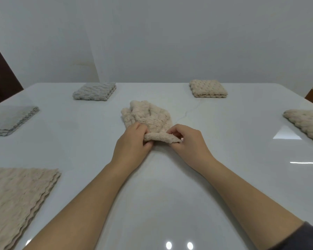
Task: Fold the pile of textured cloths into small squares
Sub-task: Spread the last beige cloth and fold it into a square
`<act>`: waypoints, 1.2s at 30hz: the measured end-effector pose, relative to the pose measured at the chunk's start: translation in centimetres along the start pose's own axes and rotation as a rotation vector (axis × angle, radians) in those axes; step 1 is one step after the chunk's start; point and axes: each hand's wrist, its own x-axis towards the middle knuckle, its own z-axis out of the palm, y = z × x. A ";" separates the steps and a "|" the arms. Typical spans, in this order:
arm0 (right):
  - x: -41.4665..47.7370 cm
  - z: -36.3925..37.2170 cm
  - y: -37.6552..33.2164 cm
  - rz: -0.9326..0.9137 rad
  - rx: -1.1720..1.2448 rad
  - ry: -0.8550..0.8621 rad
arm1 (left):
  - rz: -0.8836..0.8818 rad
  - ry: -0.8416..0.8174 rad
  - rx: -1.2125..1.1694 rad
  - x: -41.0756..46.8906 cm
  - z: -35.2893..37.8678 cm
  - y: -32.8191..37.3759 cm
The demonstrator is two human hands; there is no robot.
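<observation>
A crumpled beige textured cloth (148, 116) lies in the middle of the white table (224, 141). Its near edge is lifted off the surface. My left hand (130, 143) pinches that edge at its left end, thumb underneath and fingers on top. My right hand (186, 139) pinches the same edge at its right end. The two hands sit close together, just in front of the bunched cloth.
Folded squares lie around the table: a grey one (95, 91) at the back left, a grey one (11, 120) at the left edge, a beige one (208, 88) at the back right, a beige one (307, 123) at the right edge, a beige stack (16, 199) at the near left.
</observation>
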 end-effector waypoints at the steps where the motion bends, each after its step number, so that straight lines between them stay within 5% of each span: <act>1: 0.0 0.0 0.0 -0.015 0.017 0.011 | -0.009 0.014 -0.035 0.0 -0.2 0.0; 13: -0.1 -0.3 -0.2 0.083 0.469 0.093 | -0.132 0.297 0.008 0.0 -1.5 -1.0; 23: 0.2 -0.9 -0.3 0.154 0.519 0.196 | -0.357 0.373 -0.106 0.0 -2.1 -2.1; 29: 0.5 -1.6 0.1 0.124 0.422 0.281 | -0.512 0.425 -0.399 0.3 -2.6 -1.7; 36: 0.5 -3.3 1.3 0.157 0.451 -0.092 | -0.368 0.451 -0.440 0.3 -3.2 -3.1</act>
